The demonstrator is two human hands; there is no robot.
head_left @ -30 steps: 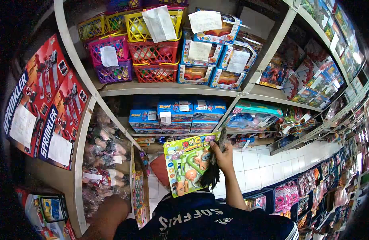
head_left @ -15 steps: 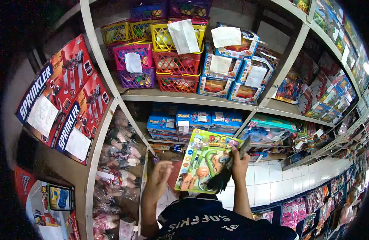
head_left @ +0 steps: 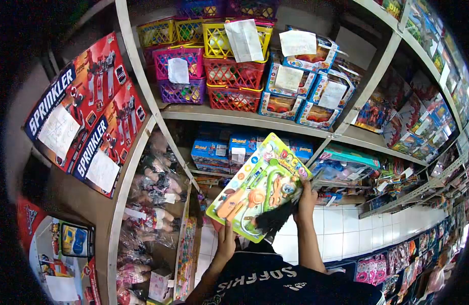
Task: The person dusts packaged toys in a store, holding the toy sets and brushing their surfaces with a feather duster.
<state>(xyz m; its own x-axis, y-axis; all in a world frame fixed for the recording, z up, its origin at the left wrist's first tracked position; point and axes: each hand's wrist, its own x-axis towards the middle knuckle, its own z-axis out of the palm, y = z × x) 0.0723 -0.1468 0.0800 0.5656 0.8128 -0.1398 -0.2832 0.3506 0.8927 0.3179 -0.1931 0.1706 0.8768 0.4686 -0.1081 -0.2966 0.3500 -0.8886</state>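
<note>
Doctor pack [head_left: 260,190] more tilted, left hand [head_left: 225,245] now at its lower edge

Toy pack [head_left: 267,175] tilted more steeply, left hand [head_left: 225,245] now touching its lower corner

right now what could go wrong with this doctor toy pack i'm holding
The right hand has both the pack and the black bristles, so either might slip. The left hand is only at a lower corner, so the pack could pivot. The bristles lie across its front and might snag.
</note>
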